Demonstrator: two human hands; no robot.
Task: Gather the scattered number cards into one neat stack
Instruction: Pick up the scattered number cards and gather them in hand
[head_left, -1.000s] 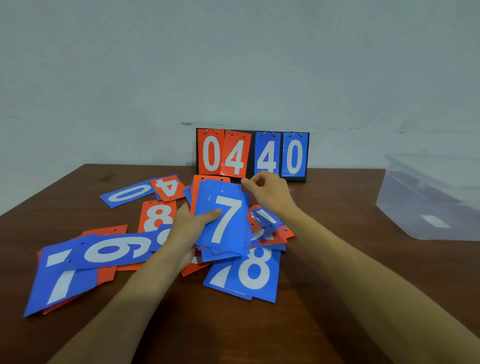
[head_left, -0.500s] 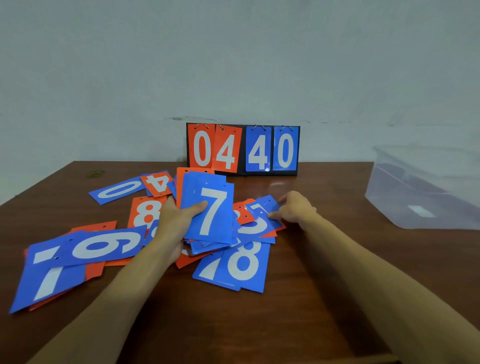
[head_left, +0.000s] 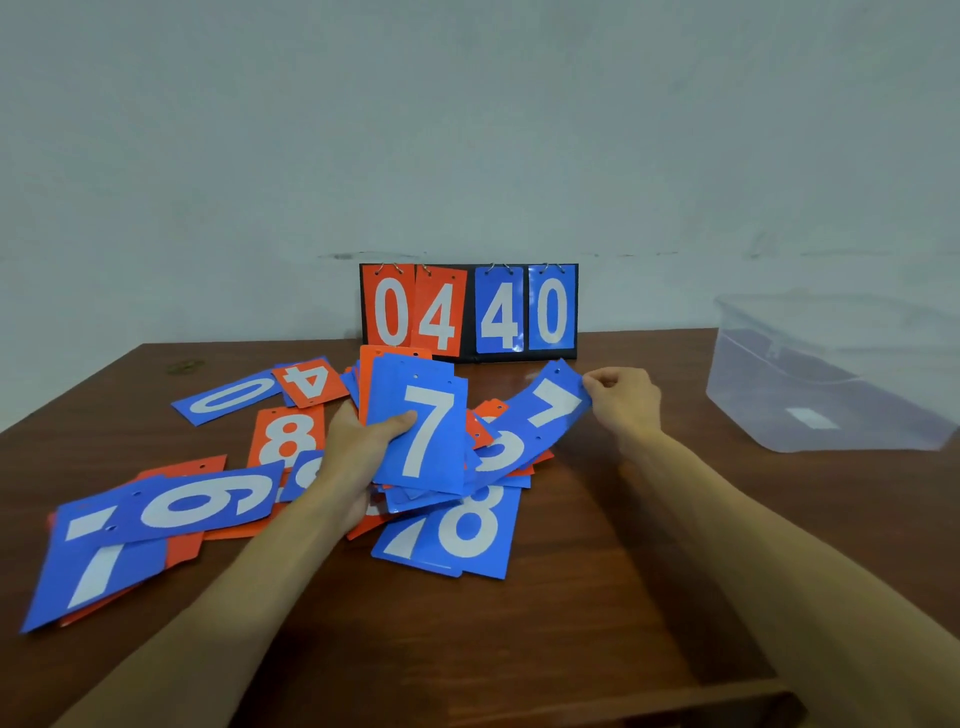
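Note:
My left hand (head_left: 358, 457) grips a stack of cards (head_left: 421, 431) topped by a blue 7, held tilted above the table's middle. My right hand (head_left: 621, 402) pinches the corner of a single blue card (head_left: 553, 402) and holds it lifted to the right of the stack. Loose blue and orange number cards lie on the brown table (head_left: 597, 597): a blue 8 (head_left: 467, 525) in front of the stack, a blue 9 (head_left: 202, 501) and a blue 7 (head_left: 98, 571) at the left, an orange 8 (head_left: 288, 434), an orange 4 (head_left: 309, 382) and a blue 0 (head_left: 231, 397) behind.
A flip scoreboard (head_left: 467, 312) reading 04 40 stands at the table's back edge against the wall. A clear plastic box (head_left: 831, 374) sits at the right. The near table edge runs along the bottom right.
My right hand left the top of the stack, reached down to the cards at the right, pinched a blue card and lifted it off the pile. The stack in my left hand stayed put.

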